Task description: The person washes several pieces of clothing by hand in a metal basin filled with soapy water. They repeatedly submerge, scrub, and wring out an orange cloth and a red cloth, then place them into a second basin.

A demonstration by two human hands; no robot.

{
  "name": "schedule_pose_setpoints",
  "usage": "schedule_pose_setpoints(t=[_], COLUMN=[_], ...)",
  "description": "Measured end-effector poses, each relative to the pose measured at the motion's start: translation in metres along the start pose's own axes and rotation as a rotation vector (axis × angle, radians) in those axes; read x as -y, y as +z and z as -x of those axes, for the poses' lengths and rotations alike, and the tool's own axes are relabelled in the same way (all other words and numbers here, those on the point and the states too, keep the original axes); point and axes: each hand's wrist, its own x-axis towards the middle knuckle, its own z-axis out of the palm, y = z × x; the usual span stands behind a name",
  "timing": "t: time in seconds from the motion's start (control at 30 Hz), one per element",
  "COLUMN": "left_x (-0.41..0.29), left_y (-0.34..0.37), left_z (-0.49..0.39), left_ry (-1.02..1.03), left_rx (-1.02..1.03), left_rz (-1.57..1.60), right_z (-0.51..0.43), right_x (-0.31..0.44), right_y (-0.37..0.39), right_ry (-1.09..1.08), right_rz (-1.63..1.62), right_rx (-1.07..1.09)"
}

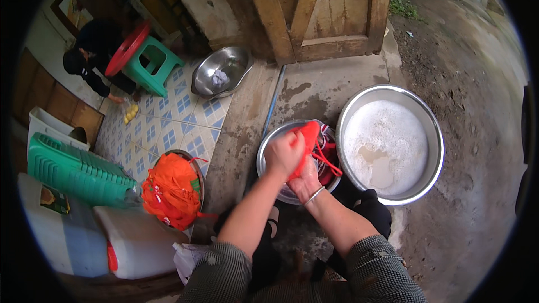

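Note:
Bunched red cloth [310, 134] with thin red straps [326, 163] is between my two hands, above a metal basin [263, 153]. My left hand [283, 153] is closed over the cloth from the left and looks blurred. My right hand [304, 179], a bracelet at its wrist, holds the cloth from below; its fingers are partly hidden. Dark red and white fabric [328, 172] lies in the basin under the cloth. Touching that basin on the right is a larger metal basin [438, 147], filled with cloudy water under white foam [389, 122].
Orange fabric [172, 189] fills a container at left. A metal bowl [198, 82] holds a crumpled pale cloth. Beyond are a green plastic stool [153, 65], a red round top and a bending person [99, 50] by a bag of yellow items [131, 113]. A wooden door [332, 12] stands ahead.

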Motion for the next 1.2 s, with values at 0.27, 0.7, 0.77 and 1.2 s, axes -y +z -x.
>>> schedule_pose_setpoints(t=[0.27, 0.7, 0.77, 1.2], left_x=[-0.024, -0.009, -0.040, 0.074], left_y=[-0.014, -0.001, -0.015, 0.014], left_z=[0.045, 0.019, 0.051, -0.028], left_ry=[0.163, 0.069, 0.306, -0.483], left_rx=[0.154, 0.020, 0.059, 0.304], left_rz=[0.532, 0.492, 0.548, 0.721], right_z=[-0.010, 0.016, 0.013, 0.029], right_x=[0.039, 0.032, 0.042, 0.030], right_y=[-0.007, 0.008, 0.010, 0.034], right_ry=[0.272, 0.021, -0.013, 0.218], right_rz=[0.008, 0.234, 0.550, 0.407], right_rx=[0.387, 0.006, 0.325, -0.082])
